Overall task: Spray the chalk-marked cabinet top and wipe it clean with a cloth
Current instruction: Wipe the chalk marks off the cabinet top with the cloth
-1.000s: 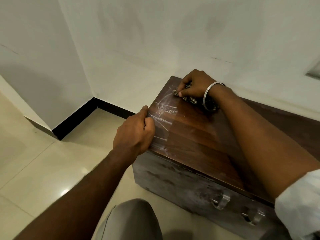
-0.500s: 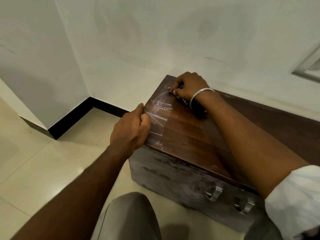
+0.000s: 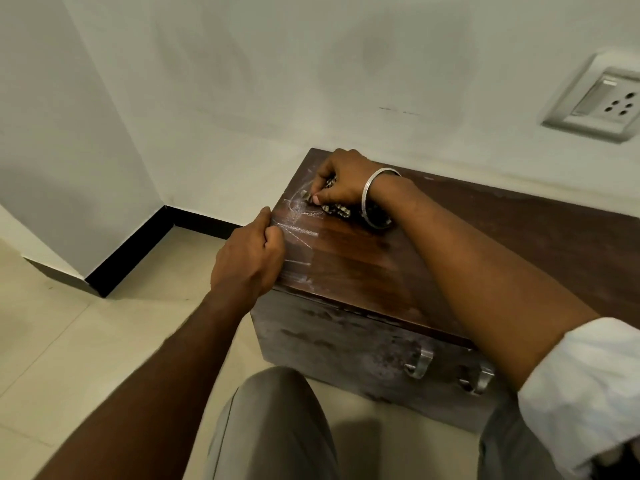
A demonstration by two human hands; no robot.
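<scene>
Two hands on the cabinet top (image 3: 363, 258), chalk marks (image 3: 298, 220) between them.
Your right hand (image 3: 341, 181) is clenched on the patterned cloth (image 3: 337, 210), bunched under its palm against the wood; your left hand (image 3: 247, 259) curls round the top's edge, the marks just beside its knuckles.

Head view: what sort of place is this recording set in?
Probably a room in a home, seen at floor level near a corner: a pale tiled floor, a painted wall with black skirting and a wall socket, and a low wooden cabinet against the wall.
</scene>
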